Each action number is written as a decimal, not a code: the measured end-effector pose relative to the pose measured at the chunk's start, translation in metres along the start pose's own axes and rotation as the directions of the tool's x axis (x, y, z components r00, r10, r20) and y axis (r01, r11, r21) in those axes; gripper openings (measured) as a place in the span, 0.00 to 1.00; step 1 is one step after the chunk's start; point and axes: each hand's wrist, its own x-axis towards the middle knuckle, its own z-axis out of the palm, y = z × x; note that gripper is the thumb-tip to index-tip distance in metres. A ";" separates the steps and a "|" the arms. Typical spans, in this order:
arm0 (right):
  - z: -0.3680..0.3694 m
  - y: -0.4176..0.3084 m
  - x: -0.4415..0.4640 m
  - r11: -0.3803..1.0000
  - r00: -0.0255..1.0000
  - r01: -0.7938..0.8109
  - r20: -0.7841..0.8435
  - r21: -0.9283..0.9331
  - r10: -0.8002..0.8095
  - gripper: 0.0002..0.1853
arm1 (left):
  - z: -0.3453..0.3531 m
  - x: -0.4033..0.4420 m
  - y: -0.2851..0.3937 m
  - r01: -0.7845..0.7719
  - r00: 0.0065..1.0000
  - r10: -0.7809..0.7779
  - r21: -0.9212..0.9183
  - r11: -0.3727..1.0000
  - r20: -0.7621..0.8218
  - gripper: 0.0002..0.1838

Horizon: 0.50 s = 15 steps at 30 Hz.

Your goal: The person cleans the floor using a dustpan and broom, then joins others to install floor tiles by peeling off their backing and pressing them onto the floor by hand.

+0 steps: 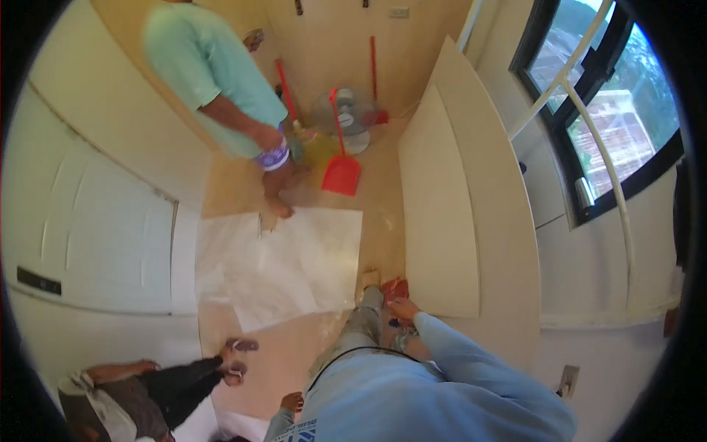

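My right hand (pixel 403 309) is stretched low beside my leg, close to a red object (pixel 395 289) on the floor whose kind I cannot make out. Its fingers look extended, and I see nothing held in them. Small dark and clear items lie just below that hand, partly hidden by my arm. My left hand (pixel 292 401) hangs at my other side, apart from anything visible; its fingers are too small to read. Near my right arm leans a large pale board (pixel 442 214). A wide white sheet (pixel 294 258) covers the floor ahead.
A person in a light green shirt (pixel 213 66) stands past the sheet. Another person (pixel 140 390) is at lower left. Behind are a red dustpan (pixel 341 175), a fan (pixel 344 118) and red-handled tools. A white door (pixel 88 221) is left, a window (pixel 626 110) right.
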 end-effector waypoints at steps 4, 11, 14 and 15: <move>-0.101 -0.041 -0.022 0.965 0.965 -0.223 -0.109 0.138 0.238 0.18 | 0.064 0.015 0.213 -0.221 0.975 0.222 0.067 0.973 -0.017 0.11; -0.241 -0.189 0.016 0.903 0.920 -0.290 -0.168 0.317 0.354 0.27 | 0.267 -0.071 0.500 -0.744 0.667 0.702 0.160 0.649 0.250 0.12; -0.284 -0.264 0.062 0.950 0.957 -0.069 -0.249 0.306 0.150 0.28 | 0.331 -0.109 0.582 -0.840 0.522 0.770 0.066 0.538 0.367 0.12; -0.298 -0.293 0.078 0.951 0.953 -0.005 -0.286 0.309 0.098 0.26 | 0.352 -0.121 0.610 -0.856 0.496 0.785 0.056 0.514 0.371 0.12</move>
